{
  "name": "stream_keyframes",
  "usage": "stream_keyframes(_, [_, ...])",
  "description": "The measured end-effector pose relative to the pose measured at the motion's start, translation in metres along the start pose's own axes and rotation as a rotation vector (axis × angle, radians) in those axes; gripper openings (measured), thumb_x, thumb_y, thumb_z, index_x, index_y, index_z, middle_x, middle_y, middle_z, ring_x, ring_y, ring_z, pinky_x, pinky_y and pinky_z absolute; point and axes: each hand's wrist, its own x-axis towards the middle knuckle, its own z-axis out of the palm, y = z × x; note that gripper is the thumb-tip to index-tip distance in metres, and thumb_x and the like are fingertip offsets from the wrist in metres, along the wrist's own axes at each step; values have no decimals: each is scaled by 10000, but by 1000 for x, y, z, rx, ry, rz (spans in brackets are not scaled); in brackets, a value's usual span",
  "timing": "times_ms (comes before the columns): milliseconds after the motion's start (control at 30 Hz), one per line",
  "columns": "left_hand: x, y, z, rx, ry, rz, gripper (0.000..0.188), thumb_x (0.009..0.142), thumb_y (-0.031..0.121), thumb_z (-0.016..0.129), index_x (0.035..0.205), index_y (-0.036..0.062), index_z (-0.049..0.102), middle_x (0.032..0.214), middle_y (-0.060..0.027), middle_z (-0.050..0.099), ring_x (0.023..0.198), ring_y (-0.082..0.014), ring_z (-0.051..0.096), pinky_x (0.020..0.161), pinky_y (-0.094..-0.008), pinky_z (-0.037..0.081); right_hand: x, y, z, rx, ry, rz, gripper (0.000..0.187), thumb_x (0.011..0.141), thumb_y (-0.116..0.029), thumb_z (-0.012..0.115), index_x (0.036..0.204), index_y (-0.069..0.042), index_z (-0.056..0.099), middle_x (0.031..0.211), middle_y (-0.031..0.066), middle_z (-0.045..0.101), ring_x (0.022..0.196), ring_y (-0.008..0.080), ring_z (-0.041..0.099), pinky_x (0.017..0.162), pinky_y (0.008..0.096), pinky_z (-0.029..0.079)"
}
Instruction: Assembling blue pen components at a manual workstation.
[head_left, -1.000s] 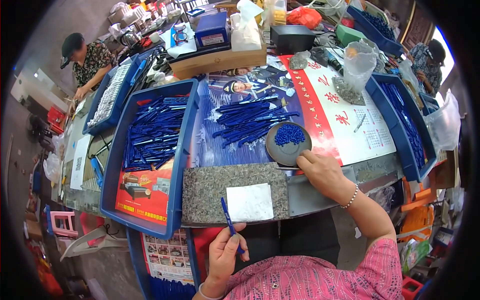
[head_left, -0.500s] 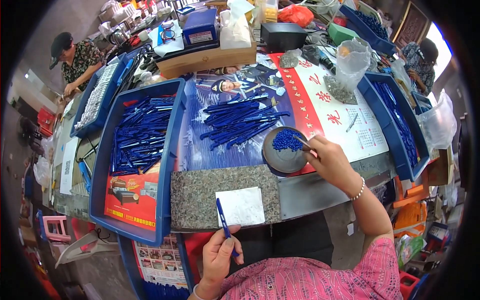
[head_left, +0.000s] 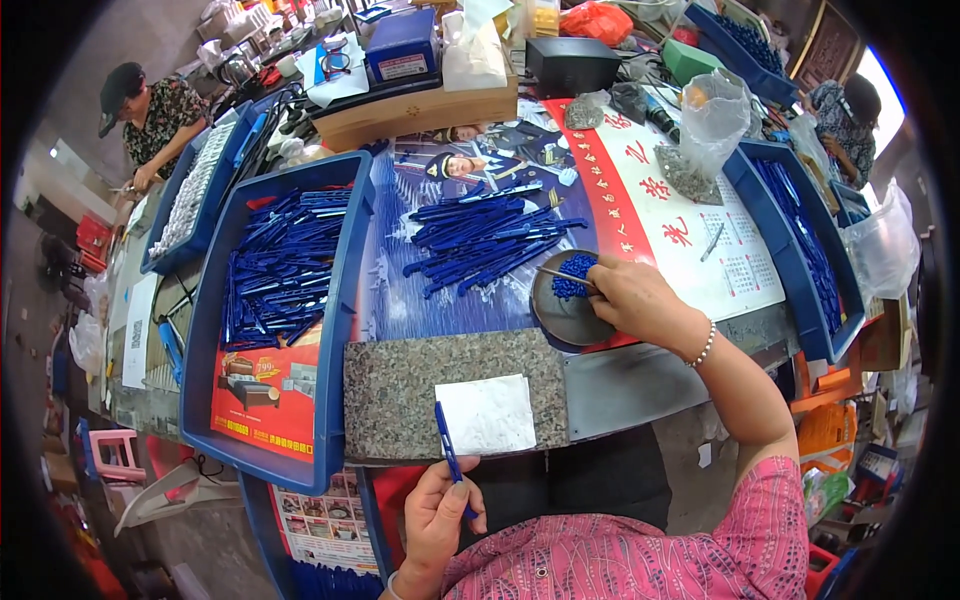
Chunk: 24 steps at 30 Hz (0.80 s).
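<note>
My left hand point(head_left: 440, 512), at the table's front edge, is closed around a slim blue pen-like piece point(head_left: 446, 438). The piece points up and away, its far end over a white paper point(head_left: 488, 414) on a speckled stone slab point(head_left: 390, 390). My right hand point(head_left: 648, 302) is over a round dark dish point(head_left: 562, 322), closed on a thin stick-like tool point(head_left: 558, 274). The tool's shaft reaches left across small blue pellets point(head_left: 574, 268) in the dish; my fingers hide its other end. Beyond the slab lies a loose pile of blue pen-like pieces point(head_left: 490, 238).
A blue tray point(head_left: 196, 400) of similar pieces stands left of the slab; another blue tray point(head_left: 842, 268) is at right. Across the back are a wooden box point(head_left: 415, 118), a black box point(head_left: 570, 66) and a plastic bag point(head_left: 715, 115). Two other people sit farther off.
My right hand has shifted slightly up and left over the dish, and the tool now reaches leftward over the pellets. My left hand keeps its hold on the blue piece.
</note>
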Motion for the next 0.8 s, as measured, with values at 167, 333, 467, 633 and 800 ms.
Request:
stream_keyframes(167, [2, -1, 3, 16, -3, 4, 309, 923, 164, 493, 1138, -57, 475, 675, -94, 525, 458, -149, 500, 428, -229, 422, 8, 4, 0, -4, -30, -46, 126, 719, -97, 573, 792, -5, 526, 790, 158, 548, 737, 345, 555, 665, 422, 441])
stream_keyframes(333, [1, -1, 2, -17, 12, 14, 313, 927, 169, 483, 1147, -54, 472, 679, -92, 524, 449, -154, 506, 411, -230, 418, -7, -4, -17, 175, 102, -45, 98, 702, -43, 592, 769, 6, 539, 749, 142, 532, 680, 290, 557, 623, 362, 450])
stream_keyframes(467, [2, -2, 0, -5, 1, 9, 317, 930, 172, 479, 1152, -53, 470, 679, -91, 522, 447, -152, 505, 408, -231, 418, -17, -3, -11, 388, 193, 59, 90, 705, 6, 604, 784, 18, 564, 694, 119, 540, 593, 193, 556, 564, 275, 449])
stream_keyframes(633, [4, 1, 7, 3, -28, -5, 313, 930, 164, 474, 1153, -56, 469, 683, -90, 523, 453, -152, 511, 416, -229, 422, -10, 8, 0, 482, 207, 113, 75, 725, 8, 593, 793, 26, 567, 629, 59, 547, 553, 104, 515, 529, 246, 429])
stream_keyframes(800, [1, -1, 10, 2, -21, -6, 312, 929, 160, 475, 1153, -57, 468, 682, -90, 522, 458, -152, 513, 419, -229, 423, -12, 1, -7, 716, 217, 197, 50, 736, -14, 595, 778, 6, 579, 635, -12, 531, 560, 33, 459, 497, 208, 381])
